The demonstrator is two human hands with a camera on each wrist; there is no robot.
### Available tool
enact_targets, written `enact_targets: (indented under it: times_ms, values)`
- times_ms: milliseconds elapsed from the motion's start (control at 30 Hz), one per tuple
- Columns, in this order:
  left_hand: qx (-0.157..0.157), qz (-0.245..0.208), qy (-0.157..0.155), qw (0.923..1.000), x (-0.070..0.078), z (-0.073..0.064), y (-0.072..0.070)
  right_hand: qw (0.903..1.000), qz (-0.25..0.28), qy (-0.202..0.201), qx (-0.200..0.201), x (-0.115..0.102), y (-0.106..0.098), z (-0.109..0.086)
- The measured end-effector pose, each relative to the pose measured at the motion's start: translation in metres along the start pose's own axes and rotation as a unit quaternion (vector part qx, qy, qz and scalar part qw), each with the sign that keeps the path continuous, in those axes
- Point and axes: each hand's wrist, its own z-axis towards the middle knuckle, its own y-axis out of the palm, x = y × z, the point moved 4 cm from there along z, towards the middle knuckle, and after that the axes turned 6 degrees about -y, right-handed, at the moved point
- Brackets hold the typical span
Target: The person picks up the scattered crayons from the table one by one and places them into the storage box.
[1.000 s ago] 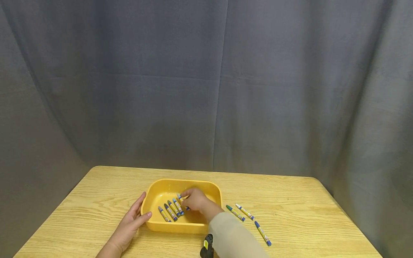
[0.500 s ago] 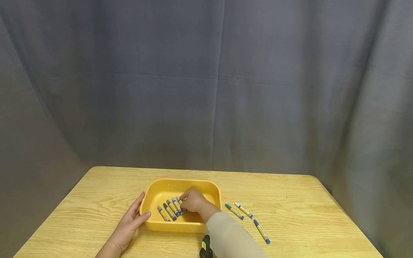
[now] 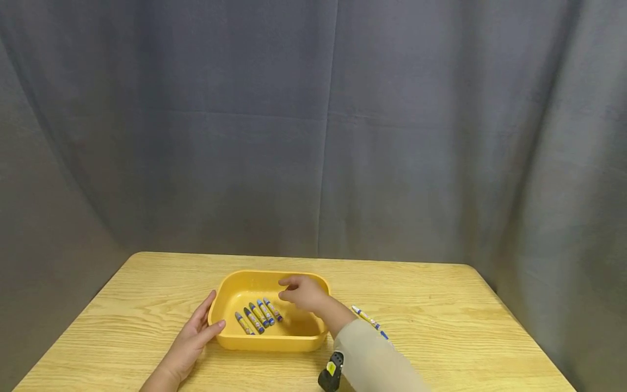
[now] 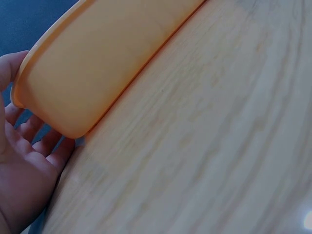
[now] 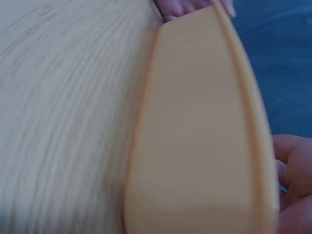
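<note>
A yellow plastic tray (image 3: 268,343) lies on the table with several crayons (image 3: 265,312) side by side in its left half, in yellow and blue wrappers. My left hand (image 3: 192,338) holds the tray's left side, thumb at the rim and fingers along the outer wall. The left wrist view shows that hand (image 4: 28,178) at the tray's corner. Over the tray's right half is my right hand (image 3: 307,295), fingers loosely bent, with nothing between them. In the right wrist view the right hand (image 5: 297,183) shows partly beyond the tray's rim (image 5: 246,92).
On the table to the right of the tray lie a white-tipped crayon (image 3: 365,316) and a blue crayon (image 3: 384,335), the latter mostly hidden by the right sleeve (image 3: 377,356). A grey curtain (image 3: 313,136) hangs behind the wooden table (image 3: 426,294).
My right hand has let go of the rightmost crayon in the tray and moved up and right from the row. The right sleeve now covers the green crayon on the table. The left hand stays put.
</note>
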Motion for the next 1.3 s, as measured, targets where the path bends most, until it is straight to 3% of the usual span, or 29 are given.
enact_targets:
  times_ms: [467, 700, 1300]
  values:
    - [-0.009, 0.011, -0.011, 0.9998, 0.001, -0.004, -0.001, 0.9984, -0.007, -0.044, 0.034, 0.013, -0.064, -0.057]
    - [0.01, 0.021, -0.008, 0.9997, 0.002, -0.004, -0.004, 0.9989, -0.007, -0.012, 0.045, 0.044, -0.083, -0.088]
    - [0.005, 0.017, -0.009, 0.9998, 0.002, -0.006, -0.004, 0.9964, -0.023, 0.042, 0.07, 0.098, -0.102, -0.153]
